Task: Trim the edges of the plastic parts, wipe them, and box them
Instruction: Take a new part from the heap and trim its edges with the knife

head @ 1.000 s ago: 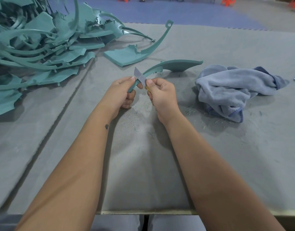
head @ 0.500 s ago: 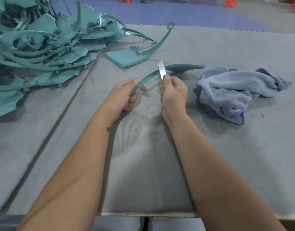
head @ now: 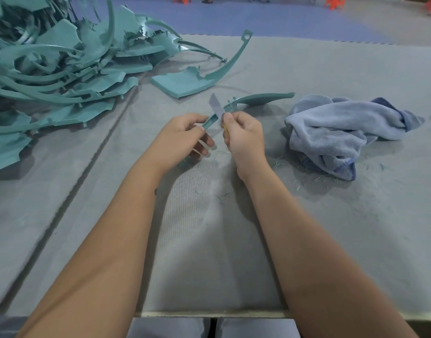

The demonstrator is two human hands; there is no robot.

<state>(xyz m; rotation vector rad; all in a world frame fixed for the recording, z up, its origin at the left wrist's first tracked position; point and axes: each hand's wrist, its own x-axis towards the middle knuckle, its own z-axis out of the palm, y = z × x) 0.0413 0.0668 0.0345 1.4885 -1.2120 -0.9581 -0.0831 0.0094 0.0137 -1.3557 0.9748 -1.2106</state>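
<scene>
**Blade meets edge at the trimming table**

A person's left hand (head: 182, 135) grips the near end of a curved teal plastic strip (head: 256, 100), its fingers curled round it, while the right hand (head: 243, 135) pinches a small grey blade (head: 215, 106) against the strip's edge near the middle of the grey felt-covered table (head: 355, 228). With the blade just beside the left fingers, a slip could nick them or gouge the part. A crumpled pale-blue cloth (head: 338, 128) lies to the right, a heap of teal plastic parts (head: 58, 69) far left. Shavings litter the felt; beyond is blue matted floor.
</scene>
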